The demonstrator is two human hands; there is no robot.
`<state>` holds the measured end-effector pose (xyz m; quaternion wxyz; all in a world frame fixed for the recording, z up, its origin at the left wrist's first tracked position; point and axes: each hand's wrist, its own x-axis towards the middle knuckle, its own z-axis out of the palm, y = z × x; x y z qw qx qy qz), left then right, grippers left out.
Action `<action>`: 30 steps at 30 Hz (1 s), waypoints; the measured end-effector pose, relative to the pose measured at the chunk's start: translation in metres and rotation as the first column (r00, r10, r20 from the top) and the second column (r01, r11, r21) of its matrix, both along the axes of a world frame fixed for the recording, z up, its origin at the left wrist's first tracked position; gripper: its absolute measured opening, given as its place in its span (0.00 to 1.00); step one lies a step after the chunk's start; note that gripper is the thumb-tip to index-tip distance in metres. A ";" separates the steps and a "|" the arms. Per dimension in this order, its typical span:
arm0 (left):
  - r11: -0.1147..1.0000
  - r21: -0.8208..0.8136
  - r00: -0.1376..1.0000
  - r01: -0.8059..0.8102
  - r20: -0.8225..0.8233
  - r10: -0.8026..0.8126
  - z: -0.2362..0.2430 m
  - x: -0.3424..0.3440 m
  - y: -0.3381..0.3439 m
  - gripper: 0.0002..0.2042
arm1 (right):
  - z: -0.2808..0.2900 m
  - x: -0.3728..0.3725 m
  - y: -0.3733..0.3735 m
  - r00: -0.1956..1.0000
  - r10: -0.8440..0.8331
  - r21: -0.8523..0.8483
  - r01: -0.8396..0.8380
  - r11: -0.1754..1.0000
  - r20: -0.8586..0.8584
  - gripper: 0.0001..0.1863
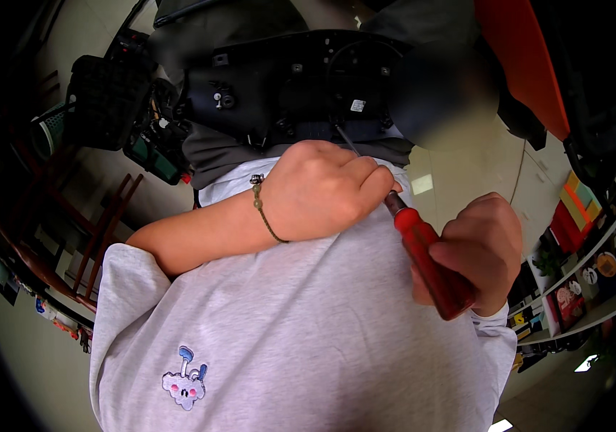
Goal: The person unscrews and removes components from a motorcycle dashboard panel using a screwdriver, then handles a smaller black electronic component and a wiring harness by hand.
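1. The right hand [491, 241] has its fingers wrapped on the red handle of a screwdriver [441, 277], which partly hides them.
2. The left hand [322, 191] curls round the screwdriver's shaft, covering its middle; its fingertips are mostly out of sight.
3. The shaft reaches a black panel [257, 90]; tip contact is unclear.
4. A dark blur [437, 93] obscures the panel's right end.

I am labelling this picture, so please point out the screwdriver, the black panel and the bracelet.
Screwdriver [418, 241], head view: on its red handle.
Black panel [301, 95], head view: near its middle.
Bracelet [257, 204], head view: on a greenish bead.
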<state>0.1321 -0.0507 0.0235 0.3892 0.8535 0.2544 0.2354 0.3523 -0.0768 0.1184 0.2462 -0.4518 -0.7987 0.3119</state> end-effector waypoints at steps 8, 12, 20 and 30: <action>1.000 -0.001 1.000 -0.005 -0.007 0.005 0.000 -0.015 -0.002 0.15 | -0.006 -0.009 -0.010 0.991 -0.132 -0.083 0.129 0.988 -0.036 0.21; 0.999 0.019 0.999 -0.042 -0.018 0.043 -0.001 -0.009 -0.006 0.15 | -0.020 -0.022 -0.018 0.965 -0.232 -0.040 0.229 0.973 -0.122 0.22; 0.999 -0.023 1.000 -0.023 -0.022 0.023 0.000 -0.010 0.002 0.17 | -0.024 -0.019 -0.011 0.927 -0.157 -0.255 0.070 0.964 -0.340 0.20; 0.999 0.002 0.999 -0.053 0.003 0.053 -0.002 -0.011 0.005 0.11 | -0.027 -0.035 -0.013 0.910 -0.278 -0.084 0.265 0.960 -0.306 0.22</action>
